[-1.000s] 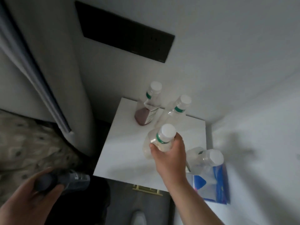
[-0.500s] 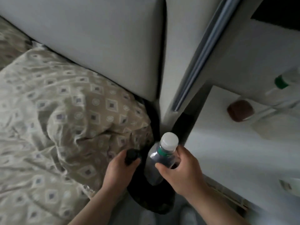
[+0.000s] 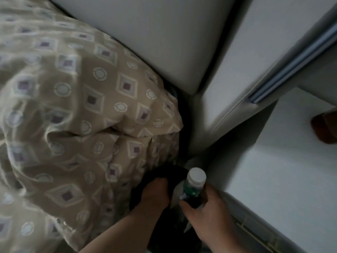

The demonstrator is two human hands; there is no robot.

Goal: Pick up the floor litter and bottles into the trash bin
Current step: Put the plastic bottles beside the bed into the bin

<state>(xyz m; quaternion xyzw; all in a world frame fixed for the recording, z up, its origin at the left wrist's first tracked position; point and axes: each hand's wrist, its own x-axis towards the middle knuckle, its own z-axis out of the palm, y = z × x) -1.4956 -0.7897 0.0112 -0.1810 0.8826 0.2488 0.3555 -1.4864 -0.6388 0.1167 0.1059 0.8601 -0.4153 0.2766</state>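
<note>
1. Gripping the bottle [image 3: 193, 187] at the lower centre of the frame, the right hand [image 3: 209, 214] has thumb and fingers wrapped round the clear body just under the green label. The white cap points up towards the camera.
2. Why that hold? My read is that a grasp high on the body leaves the base free to drop first into the dark opening right below it.
3. That black shape between the two forearms, I judge, is the trash bin [image 3: 169, 232]. It sits in the gap between the bed and the nightstand [image 3: 282, 179], and its outline is hard to make out in the gloom.
4. Over to the left hand [image 3: 155, 195]: back of the hand up, knuckles bent, fingers dipping over a dark edge just beside the bottle. It looks placed to steady or spread that edge. The fingertips are lost in the black, so I cannot tell whether they clamp anything.
5. Both forearms come up from the bottom edge and converge, with the wrists near each other.
6. Around them:
   - the patterned duvet [image 3: 82, 125] fills the left half;
   - the grey headboard [image 3: 164, 42] runs across the top;
   - a brown-bottomed container [image 3: 324, 128] is cut off at the right edge, on the nightstand.
</note>
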